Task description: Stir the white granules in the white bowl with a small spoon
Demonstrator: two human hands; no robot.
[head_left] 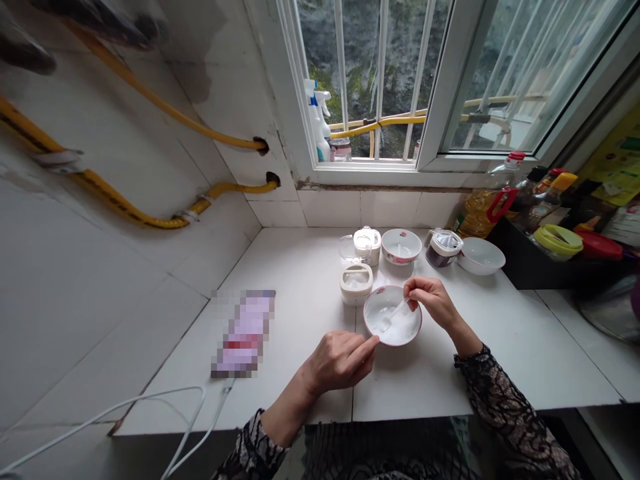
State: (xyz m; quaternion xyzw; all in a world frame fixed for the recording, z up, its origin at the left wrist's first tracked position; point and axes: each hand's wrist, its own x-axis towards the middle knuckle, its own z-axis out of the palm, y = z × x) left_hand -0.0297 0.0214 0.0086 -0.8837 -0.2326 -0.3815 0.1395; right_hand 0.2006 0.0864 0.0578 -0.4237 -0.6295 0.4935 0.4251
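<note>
A white bowl (371, 315) with a pink rim and a small red flower stands on the white counter, white powder (406, 329) lying in it. Between the thumb and fingers of my right hand (433, 301) is the handle of a small white spoon (399, 311); its tip rests in the powder. My left hand (341, 360) is closed, its thumb and forefinger pinching the bowl's near left rim. Just behind the bowl sits a square cream jar (356, 297) with white contents. Its neighbour is a second cream jar (368, 257) with its clear lid raised.
Behind stand a flowered bowl (401, 259), a dark-filled spice jar (443, 257) and a plain white bowl (481, 268). An oil bottle (479, 215) and sauce bottles crowd the right corner, around a black rack (527, 263). On the left lies a blurred-out phone (245, 333) with a white cable (200, 407).
</note>
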